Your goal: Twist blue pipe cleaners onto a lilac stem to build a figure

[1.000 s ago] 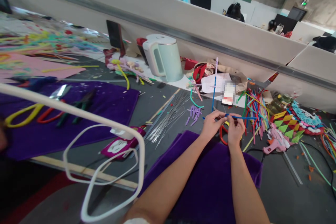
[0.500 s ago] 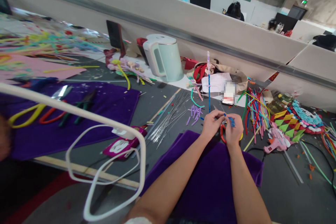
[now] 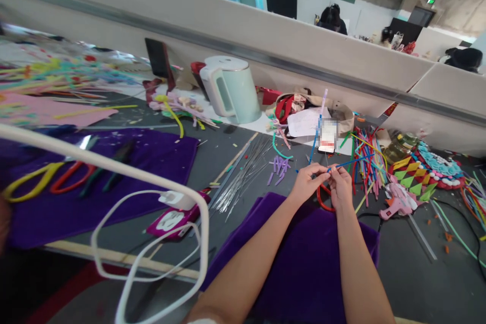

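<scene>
Above the dark worktop (image 3: 212, 162), the left hand (image 3: 307, 182) and right hand (image 3: 340, 186) pinch a blue pipe cleaner (image 3: 316, 137), fingers closed on it, seemingly mid-twist. Its long free end could whip sideways and snag the coloured sticks (image 3: 366, 159) nearby.

Blurred label on the red-and-white packet (image 3: 328, 136), lettering unreadable

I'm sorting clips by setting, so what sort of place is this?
Probably a craft workbench in a shared, partitioned workspace. Both hands work a blue pipe cleaner beside a heap of coloured pipe cleaners, a pink glue gun and loose wires; a low divider wall separates further desks.
</scene>
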The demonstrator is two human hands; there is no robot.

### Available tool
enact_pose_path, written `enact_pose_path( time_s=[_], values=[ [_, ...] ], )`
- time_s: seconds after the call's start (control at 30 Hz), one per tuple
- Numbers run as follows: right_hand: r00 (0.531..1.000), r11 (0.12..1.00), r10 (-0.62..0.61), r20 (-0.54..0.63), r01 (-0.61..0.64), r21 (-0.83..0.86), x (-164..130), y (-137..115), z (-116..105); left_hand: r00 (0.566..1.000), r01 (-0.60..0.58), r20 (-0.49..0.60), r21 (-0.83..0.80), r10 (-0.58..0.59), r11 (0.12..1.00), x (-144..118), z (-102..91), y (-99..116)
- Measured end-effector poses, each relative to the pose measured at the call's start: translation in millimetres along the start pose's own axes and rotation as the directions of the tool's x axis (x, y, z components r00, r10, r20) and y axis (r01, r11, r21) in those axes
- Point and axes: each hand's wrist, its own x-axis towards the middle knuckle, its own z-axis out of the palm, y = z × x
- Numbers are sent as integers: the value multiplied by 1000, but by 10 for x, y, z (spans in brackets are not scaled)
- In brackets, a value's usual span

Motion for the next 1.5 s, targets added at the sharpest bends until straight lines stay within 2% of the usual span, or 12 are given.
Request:
enact_pose_path(
  time_s=[0.17,0.47,0.7,0.87,0.93,1.03,1.1,1.17,1.23,1.3,1.4,1.5],
  values=[
    [1000,999,-20,3,20,-34,-6,-29,-7,999,-43,-18,54,44,998,-15,23,15],
    [970,932,-231,-80,197,-305,-7,42,-10,988,-154,92,508,124,847,-52,1,43],
    [938,788,-346,27,306,-535,-75,-36,26,978,-208,144,652,150,729,-55,-11,-16],
    [914,718,-406,-24,303,-627,-62,-76,-7,953,-300,163,618,255,727,-75,12,3],
    [914,742,-403,-48,296,-601,-48,-81,-23,943,-305,68,569,326,764,-93,11,41],
    [921,789,-381,-81,279,-547,-33,-78,-36,911,-171,-230,543,341,822,-94,-16,77],
    [920,807,-376,-112,266,-527,-27,-77,-39,855,-27,-446,468,263,883,-61,-41,57],
    [919,820,-369,-136,253,-513,-24,-79,-39,818,56,-569,235,90,970,-8,-62,2],
    [926,844,-344,-155,233,-484,-19,-82,-43,866,135,-459,-169,-200,976,40,-75,-65],
    [936,875,-307,-171,207,-437,-9,-84,-56,903,319,-106,-486,-417,813,63,-78,-117],
    [944,911,-269,-192,185,-369,14,-82,-87,851,507,264,-641,-454,576,55,-78,-151],
    [950,929,-251,-185,183,-322,30,-87,-112,844,518,313,-682,-435,516,39,-88,-170]
  ],
)
